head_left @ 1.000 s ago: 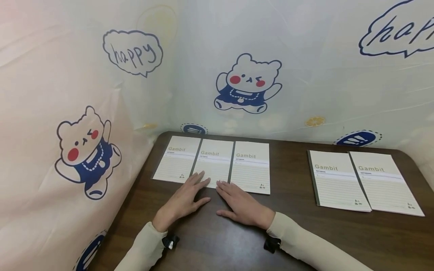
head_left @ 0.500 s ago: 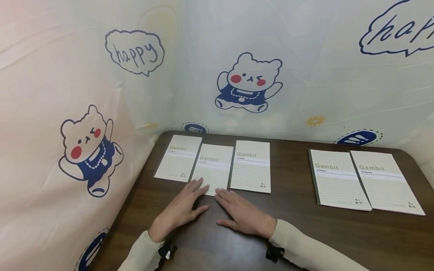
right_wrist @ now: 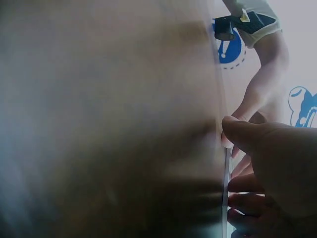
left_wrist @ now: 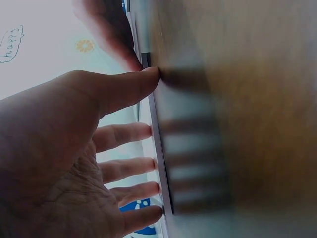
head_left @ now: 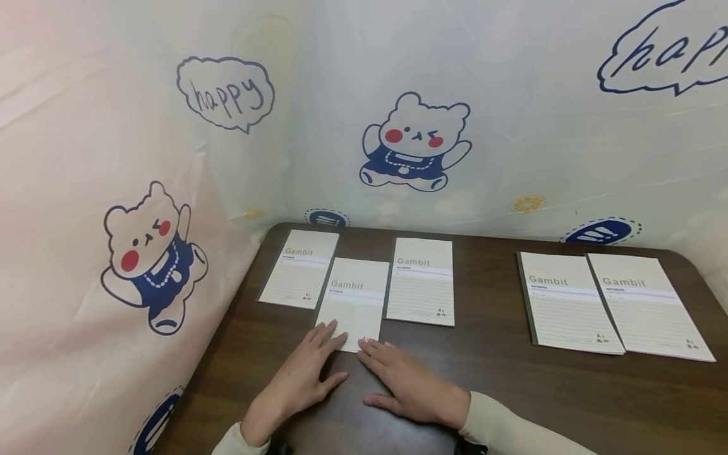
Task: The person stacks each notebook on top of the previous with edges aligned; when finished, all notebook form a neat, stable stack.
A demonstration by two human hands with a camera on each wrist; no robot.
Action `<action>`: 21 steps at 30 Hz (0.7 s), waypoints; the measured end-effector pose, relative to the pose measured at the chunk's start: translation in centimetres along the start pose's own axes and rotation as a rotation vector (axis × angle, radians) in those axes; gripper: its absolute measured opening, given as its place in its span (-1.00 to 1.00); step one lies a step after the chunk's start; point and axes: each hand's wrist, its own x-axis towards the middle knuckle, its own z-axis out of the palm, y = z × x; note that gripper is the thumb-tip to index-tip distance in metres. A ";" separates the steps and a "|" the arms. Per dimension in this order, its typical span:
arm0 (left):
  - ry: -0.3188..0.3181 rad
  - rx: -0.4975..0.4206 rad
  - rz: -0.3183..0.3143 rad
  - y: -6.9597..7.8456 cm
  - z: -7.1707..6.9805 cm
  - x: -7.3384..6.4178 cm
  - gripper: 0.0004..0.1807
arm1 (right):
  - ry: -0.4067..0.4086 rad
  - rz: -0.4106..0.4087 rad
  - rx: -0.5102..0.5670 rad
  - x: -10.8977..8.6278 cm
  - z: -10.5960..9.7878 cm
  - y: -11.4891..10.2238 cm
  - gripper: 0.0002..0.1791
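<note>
Below the gap in a row of three lies a white notebook (head_left: 357,300) marked "Gambit", nearer to me than its neighbours. My left hand (head_left: 301,373) rests its straight fingertips on the lower left part of its cover. On the lower right corner lie the fingertips of my right hand (head_left: 409,382), also extended. Both thumbs sit off the notebook, low at the table. In the left wrist view the notebook's edge (left_wrist: 159,153) runs under the fingers of the left hand (left_wrist: 64,144). The right wrist view shows the right hand (right_wrist: 282,168) with its fingers at the notebook's thin edge.
One notebook (head_left: 299,268) lies to the left and another (head_left: 421,281) to the right of the middle one. Two more notebooks, one (head_left: 569,303) beside the other (head_left: 648,306), lie at the table's right. A printed curtain (head_left: 512,126) stands behind the dark wooden table (head_left: 483,354).
Both hands have drawn back toward me, and the middle notebook has slid with them out of the row. The other notebooks have stayed in place.
</note>
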 end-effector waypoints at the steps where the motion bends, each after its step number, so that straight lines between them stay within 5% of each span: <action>1: 0.005 0.003 0.001 0.0 0.1 -0.2 -0.25 | 0.001 -0.001 0.000 -0.1 0.1 -0.1 -0.18; 8: 0.026 0.007 -0.010 -0.3 0.9 -0.7 -0.28 | 0.016 0.005 0.052 -0.5 0.4 -0.7 -0.19; 14: 0.062 -0.035 -0.037 -0.5 0.9 -0.2 -0.40 | 0.007 0.062 0.275 -0.3 -0.5 -0.4 -0.21; 21: 0.254 -0.109 -0.149 -0.8 0.7 0.5 -0.40 | 0.108 0.157 0.488 -0.5 -0.9 -0.4 -0.18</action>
